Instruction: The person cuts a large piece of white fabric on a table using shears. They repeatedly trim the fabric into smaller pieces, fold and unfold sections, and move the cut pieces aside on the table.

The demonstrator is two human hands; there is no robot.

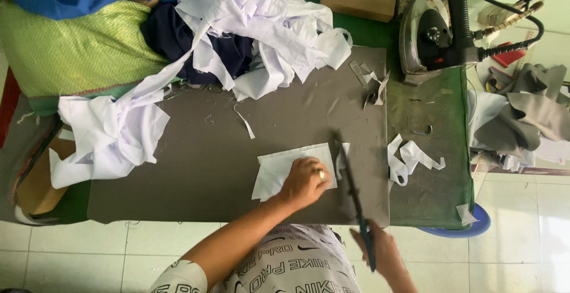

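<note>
Fingers of my right hand (380, 251) wrap the handles of the scissors (354, 195), whose long dark blades run up along the right edge of the white fabric piece (279, 165). My left hand (306, 181) lies flat on that piece, fingers spread and pressing it onto the grey mat (202, 168) near the mat's front right corner. Just right of the blades, white offcuts (409, 157) lie on the green table (439, 115). Farther back, a heap of white scraps (261, 26) spills across the mat, and a steam iron (430, 37) rests at the far right.
</note>
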